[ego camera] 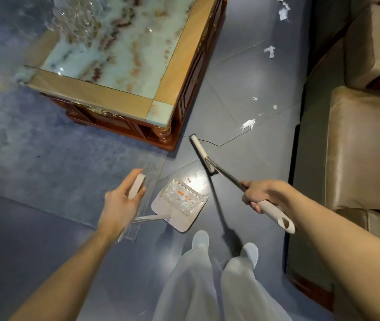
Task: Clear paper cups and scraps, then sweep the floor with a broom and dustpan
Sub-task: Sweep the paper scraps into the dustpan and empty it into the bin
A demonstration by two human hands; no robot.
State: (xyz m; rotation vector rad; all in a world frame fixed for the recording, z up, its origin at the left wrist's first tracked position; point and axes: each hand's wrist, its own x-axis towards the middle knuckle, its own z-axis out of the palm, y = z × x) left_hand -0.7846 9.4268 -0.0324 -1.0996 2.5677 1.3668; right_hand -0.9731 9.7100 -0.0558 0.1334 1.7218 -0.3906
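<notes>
My right hand (pixel 259 193) grips the handle of a beige broom (pixel 201 154), whose head rests on the dark floor near the table's corner. My left hand (pixel 121 202) holds the top of the long dustpan handle. The beige dustpan (pixel 177 205) sits on the floor in front of my feet, with crumpled clear plastic and an orange scrap inside. White paper scraps lie ahead of the broom: one close by (pixel 248 124), small bits (pixel 255 98), another farther off (pixel 270 51), and a larger one at the top (pixel 284 10). A tiny scrap (pixel 189 178) lies beside the pan.
A low wooden coffee table (pixel 105 89) with a marbled top stands ahead on the left. Brown sofa cushions (pixel 365 147) line the right side. The floor strip between them is narrow. My feet in pale slippers (pixel 200 239) stand just behind the dustpan.
</notes>
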